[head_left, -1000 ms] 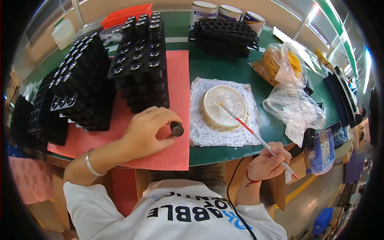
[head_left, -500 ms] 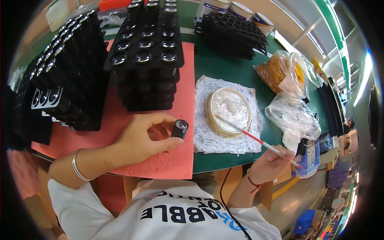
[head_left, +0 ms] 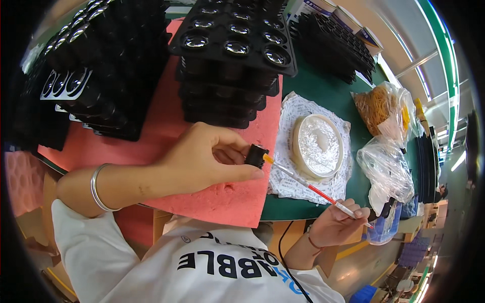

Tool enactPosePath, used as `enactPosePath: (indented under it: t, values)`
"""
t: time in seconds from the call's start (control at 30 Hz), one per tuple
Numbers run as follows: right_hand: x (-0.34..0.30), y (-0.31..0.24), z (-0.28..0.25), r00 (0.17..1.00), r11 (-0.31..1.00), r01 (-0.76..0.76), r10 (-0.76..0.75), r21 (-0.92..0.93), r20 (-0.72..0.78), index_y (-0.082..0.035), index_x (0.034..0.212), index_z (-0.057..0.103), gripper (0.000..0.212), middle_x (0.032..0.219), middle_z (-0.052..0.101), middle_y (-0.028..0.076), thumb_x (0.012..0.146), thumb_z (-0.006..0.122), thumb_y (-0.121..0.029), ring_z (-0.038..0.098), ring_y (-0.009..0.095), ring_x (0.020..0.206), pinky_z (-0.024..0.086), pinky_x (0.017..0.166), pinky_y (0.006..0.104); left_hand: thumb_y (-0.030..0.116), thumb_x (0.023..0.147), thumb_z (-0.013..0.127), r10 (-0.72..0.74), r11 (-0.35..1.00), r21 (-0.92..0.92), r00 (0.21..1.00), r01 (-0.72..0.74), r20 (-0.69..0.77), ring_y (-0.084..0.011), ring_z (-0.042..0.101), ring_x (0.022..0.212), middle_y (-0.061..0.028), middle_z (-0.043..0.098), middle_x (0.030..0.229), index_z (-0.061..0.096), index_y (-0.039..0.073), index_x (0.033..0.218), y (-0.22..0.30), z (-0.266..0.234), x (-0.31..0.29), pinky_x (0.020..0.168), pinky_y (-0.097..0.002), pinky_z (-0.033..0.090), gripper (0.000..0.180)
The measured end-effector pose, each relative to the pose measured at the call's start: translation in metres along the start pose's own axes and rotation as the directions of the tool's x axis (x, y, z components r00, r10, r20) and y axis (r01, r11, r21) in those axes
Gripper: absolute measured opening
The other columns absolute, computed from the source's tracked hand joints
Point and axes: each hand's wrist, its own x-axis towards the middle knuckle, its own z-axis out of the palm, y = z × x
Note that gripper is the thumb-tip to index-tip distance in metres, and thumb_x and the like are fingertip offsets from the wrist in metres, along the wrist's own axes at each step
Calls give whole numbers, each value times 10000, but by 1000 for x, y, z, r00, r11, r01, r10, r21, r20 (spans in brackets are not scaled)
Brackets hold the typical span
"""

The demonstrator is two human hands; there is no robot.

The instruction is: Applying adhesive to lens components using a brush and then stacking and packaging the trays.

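Observation:
Between the thumb and fingers of my left hand is a small black lens barrel, tilted with one end toward the right. A thin paintbrush with a red and pale handle is pinched in my right hand. Its orange-yellow tip meets the right end of the barrel; I cannot tell how firmly it touches. Right of the barrel, a round cream dish holds something glossy and whitish under what looks like clear film. Printed white paper lies beneath the dish.
Stacked black trays with shiny round pieces stand on the pink mat, with another tray stack at left. Black trays and cans are at the back. A bag of rubber bands and clear plastic lie right.
The brush tip has gone from over the dish to the lens barrel's end. My left hand has turned the barrel so its glassy end no longer faces up. The whole view has shifted.

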Motion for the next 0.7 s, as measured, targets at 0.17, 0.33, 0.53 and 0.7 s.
enactPosePath:
  t: [0.17, 0.33, 0.53, 0.7]
  values:
    - [-2, 2, -1, 998, 987, 51, -45, -153, 40, -94, 849, 438, 156, 682, 398, -34, 933, 429, -226, 263, 71, 605, 228, 518, 191, 205, 712, 735, 19, 1000, 9, 1000, -19, 7, -81, 578, 716, -54, 640, 796, 637, -4, 924, -2, 0, 0, 662, -218, 465, 314]
    - [-6, 4, 1, 992, 988, 87, -98, -130, -83, -66, 815, 405, 237, 652, 434, 29, 950, 360, -256, 346, 105, 569, 292, 567, 233, 191, 749, 696, 32, 998, -47, 999, -30, 33, -86, 577, 773, -51, 648, 857, 630, 22, 987, -6, -2, 0, 688, -237, 454, 299]
    - [-7, 5, 1, 989, 964, 119, -138, -239, -61, -72, 808, 412, 229, 677, 444, 19, 950, 365, -246, 384, 97, 598, 330, 594, 231, 176, 773, 668, 80, 996, -53, 996, -77, 47, -98, 580, 784, -51, 642, 877, 614, 20, 1022, -4, -1, 0, 695, -246, 451, 299]
    - [-6, 6, 2, 965, 987, 161, -161, -16, -209, -84, 821, 420, 208, 726, 480, -5, 945, 379, -246, 402, 89, 596, 356, 566, 207, 159, 764, 676, 91, 996, -20, 996, -90, 10, -95, 570, 737, -45, 627, 862, 607, 10, 986, -2, 0, 0, 654, -239, 456, 276]
